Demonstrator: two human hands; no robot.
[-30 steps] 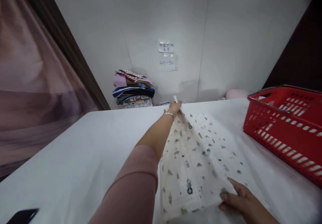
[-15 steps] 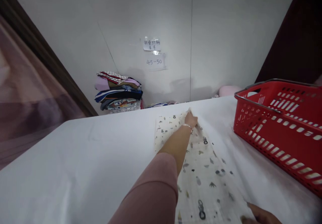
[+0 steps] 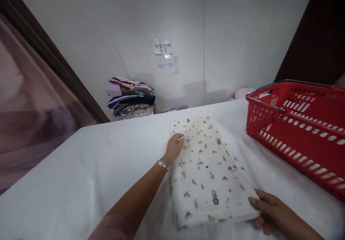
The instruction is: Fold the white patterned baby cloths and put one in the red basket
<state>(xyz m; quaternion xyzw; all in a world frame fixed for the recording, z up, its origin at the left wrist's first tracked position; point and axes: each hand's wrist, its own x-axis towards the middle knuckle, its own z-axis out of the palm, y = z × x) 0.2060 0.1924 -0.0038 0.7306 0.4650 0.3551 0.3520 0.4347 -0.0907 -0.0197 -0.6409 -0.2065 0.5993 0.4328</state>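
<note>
A folded white cloth (image 3: 205,171) printed with small grey, green and reddish sea-creature and plant shapes lies lengthwise on the white-covered table. At its left edge, toward the far half, is my left hand (image 3: 174,148), its fingertips bent over the cloth with a small gap between them; a bracelet circles that wrist. My right hand (image 3: 269,209) pinches the near right corner between thumb and fingers. That corner looks slightly raised off the table.
A red plastic basket (image 3: 296,135) with a metal handle stands on the table (image 3: 121,161) at the right. Beyond the far edge is a stack of folded fabrics (image 3: 132,98) against the wall, below paper signs (image 3: 165,64). A pinkish curtain (image 3: 32,117) hangs at the left.
My left hand has left the cloth's far right corner and come back to its left edge. The far corner now lies flatter. My right hand and the near end show more fully.
</note>
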